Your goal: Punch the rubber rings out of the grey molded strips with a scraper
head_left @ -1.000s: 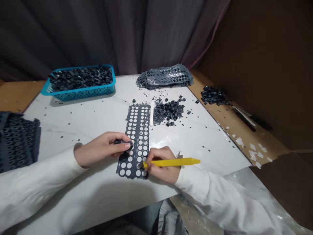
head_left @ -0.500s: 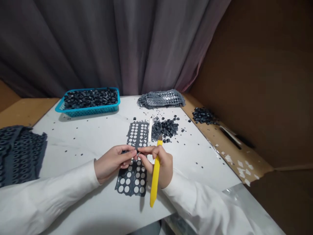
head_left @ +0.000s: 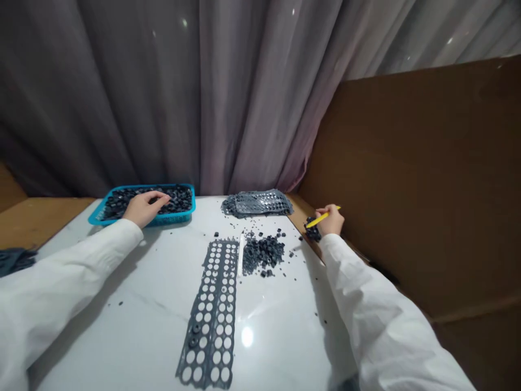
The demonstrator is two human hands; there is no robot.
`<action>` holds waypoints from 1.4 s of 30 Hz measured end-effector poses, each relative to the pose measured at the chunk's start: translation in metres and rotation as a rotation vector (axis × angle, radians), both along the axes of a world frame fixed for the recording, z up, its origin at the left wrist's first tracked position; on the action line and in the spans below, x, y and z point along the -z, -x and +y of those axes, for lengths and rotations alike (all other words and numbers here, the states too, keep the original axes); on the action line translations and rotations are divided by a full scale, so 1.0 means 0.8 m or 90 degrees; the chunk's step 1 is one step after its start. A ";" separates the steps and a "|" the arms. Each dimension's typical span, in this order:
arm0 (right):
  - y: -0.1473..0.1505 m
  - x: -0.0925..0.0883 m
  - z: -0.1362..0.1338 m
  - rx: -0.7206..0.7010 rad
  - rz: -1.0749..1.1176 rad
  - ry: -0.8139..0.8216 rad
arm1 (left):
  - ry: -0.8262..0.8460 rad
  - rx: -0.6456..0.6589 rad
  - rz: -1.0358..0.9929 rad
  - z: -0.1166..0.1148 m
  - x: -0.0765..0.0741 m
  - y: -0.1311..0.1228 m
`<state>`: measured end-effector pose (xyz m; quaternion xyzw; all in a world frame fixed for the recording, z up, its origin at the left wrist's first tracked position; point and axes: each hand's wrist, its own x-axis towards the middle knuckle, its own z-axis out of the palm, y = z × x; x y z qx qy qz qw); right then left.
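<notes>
My left hand [head_left: 144, 209] rests with its fingers spread over the dark rings in a blue plastic basket [head_left: 192, 202], and I see nothing held in it. My right hand [head_left: 331, 220] grips a yellow plastic spatula [head_left: 321, 218] above a small heap of dark rings [head_left: 312, 232] on the wooden ledge. On the white table [head_left: 277, 336] lies a grey perforated strip [head_left: 211, 320], well away from both hands. Two dark rings [head_left: 194, 334] sit in its holes near the lower left.
A loose heap of dark rings [head_left: 262, 254] and a white stick [head_left: 241, 255] lie beyond the strip. Stacked grey perforated sheets [head_left: 257, 203] stand at the table's far edge. Dark sheets [head_left: 14, 259] lie at far left. A curtain and brown cardboard wall close off the back and right.
My hands have parted from the strip: the left has moved to the basket, the right to the ledge with the spatula. Two rings now sit in the strip. The view has tilted upward.
</notes>
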<state>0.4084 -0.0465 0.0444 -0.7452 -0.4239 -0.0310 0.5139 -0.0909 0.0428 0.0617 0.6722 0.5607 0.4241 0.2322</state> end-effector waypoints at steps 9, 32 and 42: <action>-0.061 0.015 0.027 0.150 -0.055 0.103 | -0.098 -0.050 0.205 0.061 -0.002 0.050; 0.166 0.024 -0.005 -0.426 -0.116 0.003 | -0.046 0.074 0.171 0.148 0.033 0.039; 0.205 0.032 -0.022 -0.520 -0.066 0.041 | -0.041 0.096 0.132 0.146 0.030 0.042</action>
